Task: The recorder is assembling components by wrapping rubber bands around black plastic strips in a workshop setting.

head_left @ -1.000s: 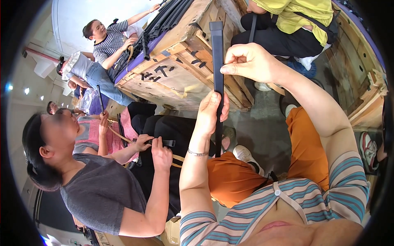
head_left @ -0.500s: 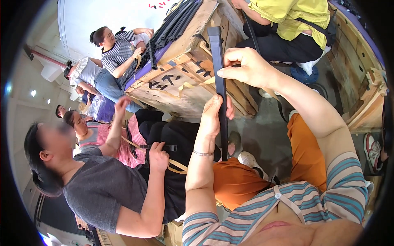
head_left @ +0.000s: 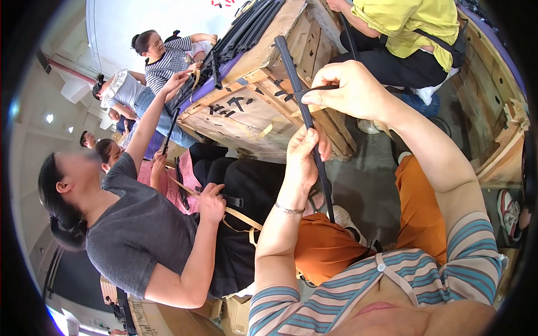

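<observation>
Our left hand [head_left: 303, 150] has its grip wrapped closed around the long, slim black bar [head_left: 290, 67], which leans in front of the pale wooden crate [head_left: 241, 126]. Before that crate's right end, our right hand [head_left: 350, 89] has its grip pinched, thumb against forefinger, on the thin, flat, dark strip [head_left: 327, 88] crossing the bar. Atop the crate lies a heap of long black rods [head_left: 249, 31]; right of it sits a yellow-shirted co-worker [head_left: 389, 25].

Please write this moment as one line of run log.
left hand: grips long black bar | right hand: pinches thin dark strip crossing bar | ahead: wooden crate
</observation>
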Motion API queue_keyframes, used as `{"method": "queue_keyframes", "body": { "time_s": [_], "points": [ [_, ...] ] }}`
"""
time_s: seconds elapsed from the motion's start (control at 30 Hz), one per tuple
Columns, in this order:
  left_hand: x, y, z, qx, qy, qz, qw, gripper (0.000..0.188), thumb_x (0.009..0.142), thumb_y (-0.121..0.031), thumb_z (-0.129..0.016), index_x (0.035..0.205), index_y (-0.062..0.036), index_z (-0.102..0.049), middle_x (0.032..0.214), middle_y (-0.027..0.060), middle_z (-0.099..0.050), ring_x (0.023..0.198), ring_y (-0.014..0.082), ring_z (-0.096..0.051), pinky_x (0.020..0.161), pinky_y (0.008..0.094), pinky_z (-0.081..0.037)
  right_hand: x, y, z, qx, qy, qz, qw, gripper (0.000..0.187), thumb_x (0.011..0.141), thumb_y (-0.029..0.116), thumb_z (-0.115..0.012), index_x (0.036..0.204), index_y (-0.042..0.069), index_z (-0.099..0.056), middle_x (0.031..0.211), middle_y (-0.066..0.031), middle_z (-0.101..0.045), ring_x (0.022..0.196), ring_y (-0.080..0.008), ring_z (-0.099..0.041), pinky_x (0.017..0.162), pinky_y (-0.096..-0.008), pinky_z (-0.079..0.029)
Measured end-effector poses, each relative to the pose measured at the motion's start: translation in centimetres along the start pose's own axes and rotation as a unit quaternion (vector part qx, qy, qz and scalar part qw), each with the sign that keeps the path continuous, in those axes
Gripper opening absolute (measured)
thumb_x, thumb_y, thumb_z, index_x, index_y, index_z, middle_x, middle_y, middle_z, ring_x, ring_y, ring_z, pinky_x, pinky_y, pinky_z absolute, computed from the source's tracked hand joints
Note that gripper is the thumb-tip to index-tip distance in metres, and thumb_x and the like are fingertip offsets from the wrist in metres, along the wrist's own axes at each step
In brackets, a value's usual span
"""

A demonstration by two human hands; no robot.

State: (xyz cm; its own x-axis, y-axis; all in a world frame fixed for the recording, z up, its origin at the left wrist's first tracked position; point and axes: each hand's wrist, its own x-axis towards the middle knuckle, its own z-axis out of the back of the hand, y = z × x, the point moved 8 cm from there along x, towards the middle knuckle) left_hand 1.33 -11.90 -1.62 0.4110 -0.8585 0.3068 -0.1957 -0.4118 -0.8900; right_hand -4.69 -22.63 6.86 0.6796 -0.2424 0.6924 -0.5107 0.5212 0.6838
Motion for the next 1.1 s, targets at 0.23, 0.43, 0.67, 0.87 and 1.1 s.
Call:
{"method": "queue_keyframes", "body": {
  "time_s": [0.23, 0.43, 0.67, 0.87, 1.1],
  "points": [
    [-0.9, -0.2, -0.9, -0.067, 0.049, 0.005, 0.997, 0.033, 0.086, -0.034, -0.055, 0.093, -0.0031, -0.048, 0.060, 0.0041, -0.044, 0.046, 0.0121, -0.038, 0.043, 0.0239, -0.028, -0.8, 1.5, -0.1, 0.014, 0.020, -0.006, 1.000, 0.025, 0.075, 0.023, -0.070, 0.077, -0.001, -0.064, 0.060, -0.0078, -0.058, 0.055, -0.0077, -0.048, 0.054, -0.0242, -0.041],
    [-1.1, -0.5, 0.0, -0.024, -0.013, -0.025, 0.999, 0.031, 0.087, -0.033, -0.054, 0.091, -0.0034, -0.048, 0.062, 0.0053, -0.046, 0.046, 0.0129, -0.038, 0.044, 0.0244, -0.030, -1.3, 2.7, 1.1, -0.061, -0.018, -0.014, 0.998, 0.029, 0.072, 0.026, -0.072, 0.070, -0.002, -0.063, 0.054, -0.0074, -0.055, 0.049, -0.0097, -0.045, 0.049, -0.0253, -0.038],
    [-1.5, -0.9, 0.7, 0.008, -0.058, -0.049, 0.997, 0.030, 0.088, -0.034, -0.052, 0.091, -0.0042, -0.048, 0.062, 0.0057, -0.047, 0.045, 0.0130, -0.038, 0.044, 0.0249, -0.030, -1.6, 2.4, 1.7, -0.080, -0.051, -0.038, 0.995, 0.035, 0.069, 0.029, -0.073, 0.059, -0.001, -0.058, 0.046, -0.0041, -0.045, 0.044, -0.0087, -0.038, 0.044, -0.0259, -0.033],
    [-2.1, -1.0, 0.4, -0.035, 0.008, -0.021, 0.999, 0.039, 0.089, -0.041, -0.044, 0.093, -0.0030, -0.049, 0.059, 0.0055, -0.045, 0.043, 0.0126, -0.035, 0.043, 0.0245, -0.028, -1.9, 2.0, 1.9, -0.080, -0.042, -0.073, 0.993, 0.035, 0.069, 0.030, -0.074, 0.058, 0.000, -0.059, 0.046, -0.0033, -0.045, 0.044, -0.0081, -0.037, 0.044, -0.0251, -0.032],
    [-2.3, -1.0, -0.3, -0.054, 0.048, -0.013, 0.997, 0.044, 0.091, -0.044, -0.038, 0.093, -0.0016, -0.049, 0.056, 0.0058, -0.043, 0.042, 0.0134, -0.036, 0.042, 0.0251, -0.028, -2.0, 1.9, 1.3, -0.039, -0.024, -0.108, 0.993, 0.024, 0.074, 0.014, -0.072, 0.060, 0.000, -0.057, 0.053, 0.0027, -0.049, 0.051, -0.0012, -0.040, 0.044, -0.0192, -0.030]
  ]
}}
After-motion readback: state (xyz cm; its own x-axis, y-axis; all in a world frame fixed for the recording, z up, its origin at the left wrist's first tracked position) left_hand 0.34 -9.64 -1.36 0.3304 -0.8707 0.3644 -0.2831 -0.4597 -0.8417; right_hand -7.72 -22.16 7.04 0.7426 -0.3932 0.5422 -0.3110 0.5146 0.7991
